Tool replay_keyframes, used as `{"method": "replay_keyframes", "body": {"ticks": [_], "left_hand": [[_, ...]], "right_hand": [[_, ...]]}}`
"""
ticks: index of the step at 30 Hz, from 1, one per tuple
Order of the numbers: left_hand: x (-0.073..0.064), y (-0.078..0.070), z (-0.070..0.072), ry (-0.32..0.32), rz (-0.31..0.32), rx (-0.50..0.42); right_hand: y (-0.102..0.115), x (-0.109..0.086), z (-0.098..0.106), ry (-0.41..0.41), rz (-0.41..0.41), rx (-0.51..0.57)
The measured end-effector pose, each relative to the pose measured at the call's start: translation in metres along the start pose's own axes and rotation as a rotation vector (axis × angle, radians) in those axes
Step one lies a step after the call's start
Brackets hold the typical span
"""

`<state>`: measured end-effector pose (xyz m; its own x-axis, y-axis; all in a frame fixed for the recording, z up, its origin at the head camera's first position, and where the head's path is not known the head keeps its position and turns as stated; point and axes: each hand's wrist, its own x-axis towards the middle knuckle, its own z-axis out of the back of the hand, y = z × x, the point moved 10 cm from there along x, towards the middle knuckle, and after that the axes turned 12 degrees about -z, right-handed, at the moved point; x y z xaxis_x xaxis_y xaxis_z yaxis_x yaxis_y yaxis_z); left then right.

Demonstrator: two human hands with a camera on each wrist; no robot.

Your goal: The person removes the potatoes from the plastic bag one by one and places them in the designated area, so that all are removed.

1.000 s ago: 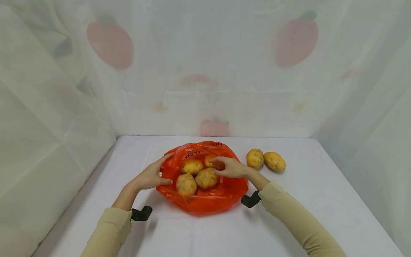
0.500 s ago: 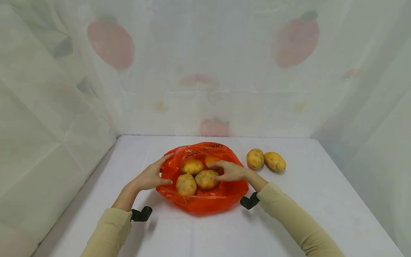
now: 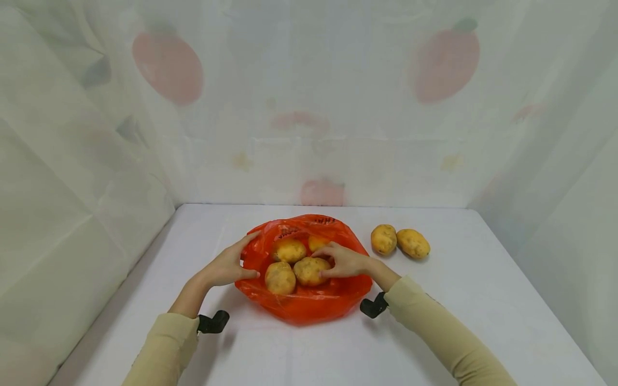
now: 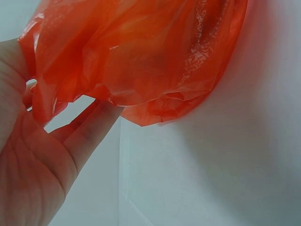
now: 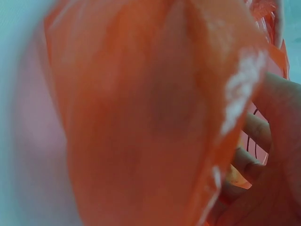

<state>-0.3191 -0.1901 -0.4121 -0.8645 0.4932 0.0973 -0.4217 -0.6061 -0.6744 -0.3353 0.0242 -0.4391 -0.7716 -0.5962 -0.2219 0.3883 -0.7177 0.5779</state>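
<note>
– Red glossy plastic bag: location?

– Near the middle of the smooth white surface, mouth wide toward the head camera. Dark lettering on the far inner wall, too creased to read in full.

– Contents?

– Four potatoes in view. Oval brownish-yellow potato at front right, rounded brownish-yellow potato just beside at front left, oval bright-yellow potato behind those two, rear yellow potato partly covered by fingers.

– Right hand?

– Reaching in over the bag's right side. Fingers curled, thumb and fingertips pinching the right end of the oval brownish-yellow potato. Right wrist view mostly blocked by blurred red plastic; only part of the hand at the edge, with a small patch of potato near the fingers.

– Left hand?

– At the bag's left rim. Fingers spread, nearly straight, thumb and index well apart, touching plastic. Left wrist view: loose edge of the bag hanging against the palm.

– Outside the bag?

– Rounded yellow-brown potato and elongated yellow potato, side by side to the right. Behind: pale hanging sheet with faded red fruit prints.
</note>
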Motion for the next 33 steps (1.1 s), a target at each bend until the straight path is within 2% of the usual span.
{"method": "replay_keyframes", "body": {"ticks": [6, 16, 22, 33], "left_hand": [[-0.001, 0.0, 0.0, 0.0, 0.004, -0.002], [0.0, -0.003, 0.0, 0.006, -0.006, -0.008], [0.0, -0.003, 0.0, 0.006, -0.012, -0.017], [0.0, -0.002, 0.0, 0.001, -0.012, -0.005]], "right_hand": [[0.002, 0.001, -0.003, 0.0, -0.001, -0.035], [0.002, 0.001, -0.011, 0.038, -0.035, -0.028], [0.008, -0.001, -0.013, 0.022, 0.019, -0.047], [0.01, -0.005, -0.009, -0.027, 0.016, -0.061]]}}
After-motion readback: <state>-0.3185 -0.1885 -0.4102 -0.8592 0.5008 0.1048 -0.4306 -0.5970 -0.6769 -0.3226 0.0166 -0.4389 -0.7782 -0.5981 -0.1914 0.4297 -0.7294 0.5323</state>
